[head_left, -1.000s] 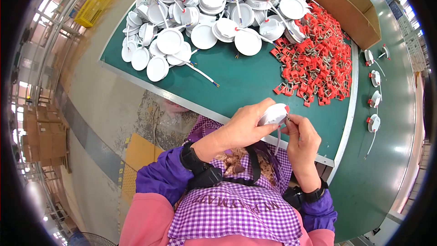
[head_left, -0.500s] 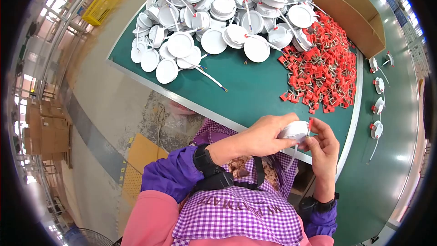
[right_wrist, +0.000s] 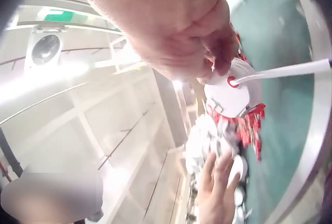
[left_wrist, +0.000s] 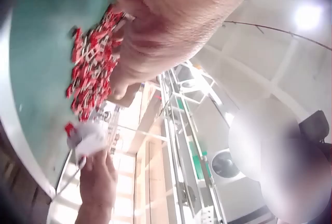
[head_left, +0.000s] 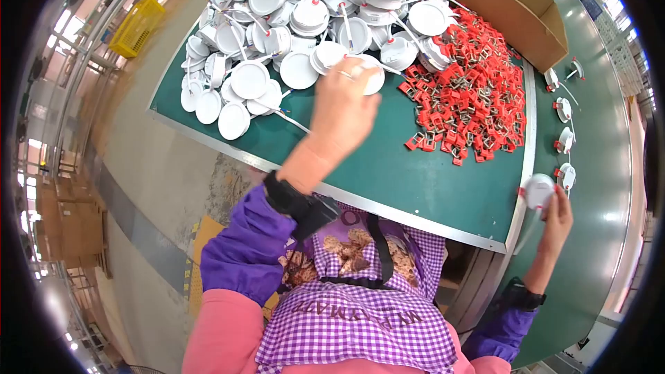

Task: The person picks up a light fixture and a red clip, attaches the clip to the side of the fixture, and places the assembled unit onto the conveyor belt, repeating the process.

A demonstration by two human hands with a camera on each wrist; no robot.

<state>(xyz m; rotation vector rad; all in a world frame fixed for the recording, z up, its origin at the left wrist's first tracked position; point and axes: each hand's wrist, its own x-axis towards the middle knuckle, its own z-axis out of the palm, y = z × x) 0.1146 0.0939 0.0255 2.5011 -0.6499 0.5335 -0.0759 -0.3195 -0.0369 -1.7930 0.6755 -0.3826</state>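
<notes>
R hand (head_left: 556, 221) pinching lamp (head_left: 538, 191), L hand (head_left: 345, 104) fingers apart nr lamp pile (head_left: 308, 17), cardbd box (head_left: 509, 12) (contents unclear) by clips (head_left: 474, 93)

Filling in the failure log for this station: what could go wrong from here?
The right hand holds a lamp close to the lamp row, so it might bump one askew. That lamp's loose cord could catch on the table edge. The left hand is at the pile, where cords lie among the lamps; pulling one out may drag or topple others.
</notes>
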